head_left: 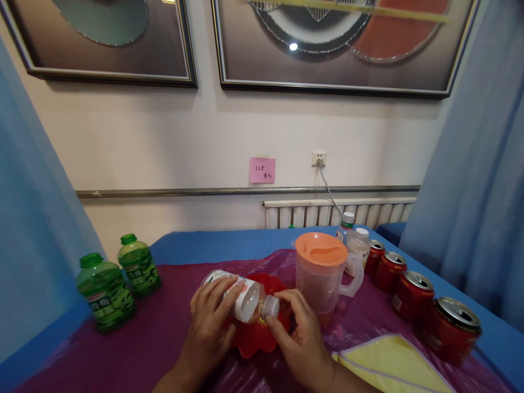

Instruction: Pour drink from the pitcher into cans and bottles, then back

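Observation:
A clear plastic bottle [248, 299] with a white label and a white cap lies tilted on its side, its cap end pointing right. My left hand [213, 322] is wrapped over its body from the left. The thumb and fingers of my right hand [301, 333] pinch the white cap [271, 307]. Below the bottle sits a red scalloped bowl [256, 346], partly hidden by both hands and the bottle. Just right of the bowl stands a clear pitcher [313, 284] with an orange lid [321, 249] and a handle on its right.
Two green bottles [105, 297] stand at the left. Several red cans [413, 297] line the right side, with two small bottles [360, 243] behind the pitcher. A folded yellow cloth [393, 363] lies front right on the purple plastic sheet [176, 295] covering the blue table.

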### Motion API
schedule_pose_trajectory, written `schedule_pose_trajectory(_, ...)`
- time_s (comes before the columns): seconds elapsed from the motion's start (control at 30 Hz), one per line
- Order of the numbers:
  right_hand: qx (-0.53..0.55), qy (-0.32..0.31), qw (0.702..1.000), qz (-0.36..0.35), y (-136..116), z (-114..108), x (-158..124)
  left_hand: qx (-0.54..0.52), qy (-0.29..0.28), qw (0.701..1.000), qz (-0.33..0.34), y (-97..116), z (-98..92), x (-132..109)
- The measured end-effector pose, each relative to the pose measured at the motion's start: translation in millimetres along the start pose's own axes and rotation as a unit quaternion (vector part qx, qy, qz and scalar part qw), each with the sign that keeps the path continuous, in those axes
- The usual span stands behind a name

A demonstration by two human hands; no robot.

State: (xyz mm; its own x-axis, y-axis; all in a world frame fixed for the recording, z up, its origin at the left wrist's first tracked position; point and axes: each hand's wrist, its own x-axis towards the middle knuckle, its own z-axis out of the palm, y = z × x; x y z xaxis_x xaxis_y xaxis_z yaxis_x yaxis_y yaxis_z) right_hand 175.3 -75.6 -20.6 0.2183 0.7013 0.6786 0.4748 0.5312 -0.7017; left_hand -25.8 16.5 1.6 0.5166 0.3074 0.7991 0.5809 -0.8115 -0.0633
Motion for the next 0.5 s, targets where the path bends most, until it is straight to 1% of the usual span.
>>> schedule_pose_trajectory(0.2,0.007,-0.010,1.000,-0.017,-3.0,0.4,-1.6,0.000,-0.003,1.000,0.002,-0.8,-1.3,0.9)
schedule_pose_trajectory(0.37,-0.003,-0.004,1.000,-0.027,-4.3,0.6,-3.8,-0.003,-0.005,1.000,0.002,-0.6,-1.7,0.9)
schedule_pose_trajectory(0.5,0.008,0.007,1.000,0.004,-3.8,1.0,-3.6,-0.005,-0.003,1.000,0.007,-0.1,-0.9,0.6)
